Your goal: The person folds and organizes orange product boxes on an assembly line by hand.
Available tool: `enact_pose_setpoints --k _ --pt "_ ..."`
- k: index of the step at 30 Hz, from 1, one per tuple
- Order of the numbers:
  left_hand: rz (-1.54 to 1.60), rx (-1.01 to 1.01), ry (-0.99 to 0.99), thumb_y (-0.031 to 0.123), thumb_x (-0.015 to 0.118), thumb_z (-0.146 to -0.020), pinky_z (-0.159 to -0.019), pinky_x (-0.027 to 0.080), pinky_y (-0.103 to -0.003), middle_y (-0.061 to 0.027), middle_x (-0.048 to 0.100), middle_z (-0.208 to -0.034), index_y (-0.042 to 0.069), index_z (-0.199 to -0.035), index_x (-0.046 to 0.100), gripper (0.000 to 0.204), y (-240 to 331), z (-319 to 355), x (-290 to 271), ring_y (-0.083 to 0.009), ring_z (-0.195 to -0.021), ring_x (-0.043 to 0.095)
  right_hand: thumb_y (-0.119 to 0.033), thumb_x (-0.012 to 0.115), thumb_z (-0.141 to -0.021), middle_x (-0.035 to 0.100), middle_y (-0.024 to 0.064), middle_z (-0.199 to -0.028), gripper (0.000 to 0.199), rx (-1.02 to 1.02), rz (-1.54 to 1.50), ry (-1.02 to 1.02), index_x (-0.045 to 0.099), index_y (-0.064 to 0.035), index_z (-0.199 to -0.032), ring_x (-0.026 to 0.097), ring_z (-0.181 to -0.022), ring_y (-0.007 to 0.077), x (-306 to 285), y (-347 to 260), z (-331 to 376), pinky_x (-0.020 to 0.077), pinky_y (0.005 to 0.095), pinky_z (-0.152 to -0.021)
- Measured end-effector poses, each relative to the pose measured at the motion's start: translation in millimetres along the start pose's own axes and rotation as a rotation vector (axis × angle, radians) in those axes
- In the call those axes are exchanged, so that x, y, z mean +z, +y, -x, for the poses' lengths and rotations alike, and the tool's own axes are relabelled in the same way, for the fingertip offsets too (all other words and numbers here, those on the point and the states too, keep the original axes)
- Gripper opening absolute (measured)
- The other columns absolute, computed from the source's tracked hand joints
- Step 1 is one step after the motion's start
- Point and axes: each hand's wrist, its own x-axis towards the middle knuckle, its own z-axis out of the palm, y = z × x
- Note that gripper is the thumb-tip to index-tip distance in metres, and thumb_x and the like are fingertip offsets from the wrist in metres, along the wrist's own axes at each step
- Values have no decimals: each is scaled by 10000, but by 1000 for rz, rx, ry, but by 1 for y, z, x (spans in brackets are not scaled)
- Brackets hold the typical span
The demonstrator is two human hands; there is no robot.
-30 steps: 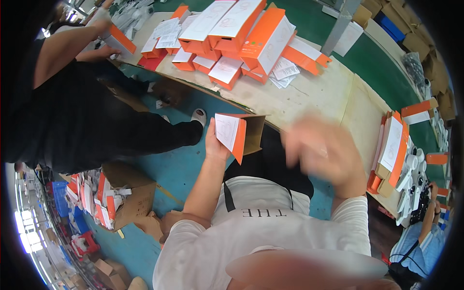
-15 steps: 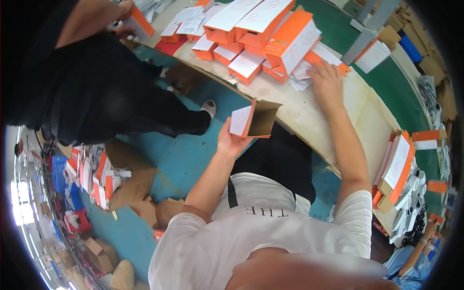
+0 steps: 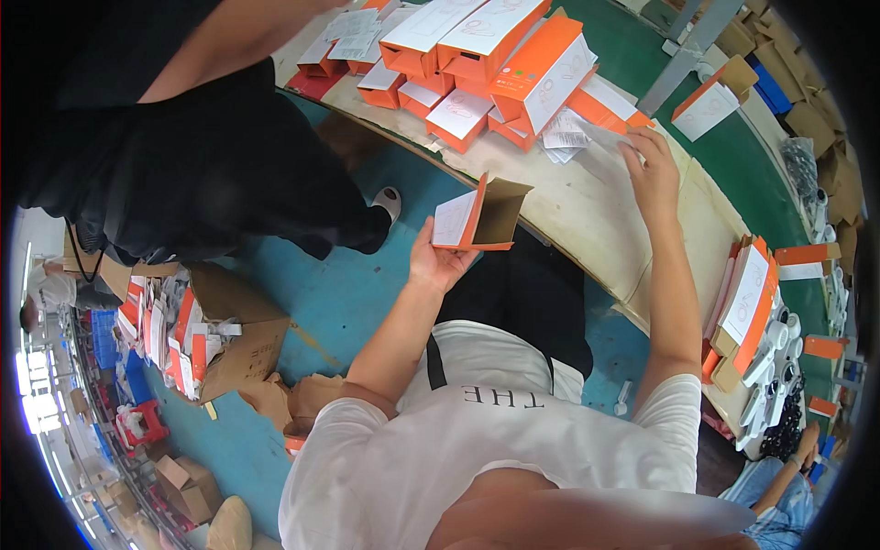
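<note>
My left hand (image 3: 441,268) grips an orange-and-white carton (image 3: 456,220) from below and the side. The carton's open end faces right and shows a bare brown inside. Above the table, my right hand (image 3: 653,170) pinches the edge of a thin white paper sheet (image 3: 602,135), slightly blurred. This sheet reaches back toward a small pile of printed leaflets (image 3: 564,136) on the table. Just beyond the leaflets are stacked orange-and-white cartons (image 3: 541,82), several with open ends. A flat orange-and-white carton (image 3: 612,103) lies beside the leaflets, beyond my right hand.
The pale worktable (image 3: 587,215) runs diagonally ahead. More cartons (image 3: 747,298) and white devices (image 3: 772,367) sit at its right end. A person in dark clothes (image 3: 211,174) stands at the left. Behind that person, a large brown box (image 3: 247,353) holds cartons. A metal post (image 3: 683,73) rises beyond the table.
My right hand has drawn back rightward from the leaflet pile with a paper sheet. My left hand and its carton have barely moved. The person at left has shifted an arm.
</note>
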Motion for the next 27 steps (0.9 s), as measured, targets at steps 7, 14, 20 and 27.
enact_pose_setpoints --k 7,14,20,27 --pt "-1 -14 87 411 341 -945 -957 403 -482 -132 495 -1233 40 -1233 439 479 -10 2 3 -302 -1125 490 54 564 -700 647 115 -865 254 -423 -368 -144 655 -57 -910 630 -814 224 -76 -99 41 504 315 -715" --pt "-89 9 -41 409 348 -945 -940 415 -488 -124 521 -1201 50 -1230 445 468 -26 4 6 -294 -1099 514 -29 585 -689 532 133 -1158 361 -653 44 -270 561 -1 -1048 590 -779 263 -41 -116 54 485 337 -646" --pt "-86 20 -7 418 355 -943 -898 444 -466 -109 545 -1156 60 -1176 478 444 -10 9 7 -270 -1024 550 43 584 -679 466 115 -1278 491 -488 -122 -474 516 -62 -1154 580 -922 304 -68 -132 42 479 362 -776" --pt "-234 -229 -119 451 440 -907 -766 502 -459 -127 532 -1163 90 -1182 467 454 -10 23 4 -273 -1023 551 -158 690 -692 572 71 -1065 185 -695 -205 -460 602 -97 -843 560 -700 235 -52 -137 46 465 336 -615"
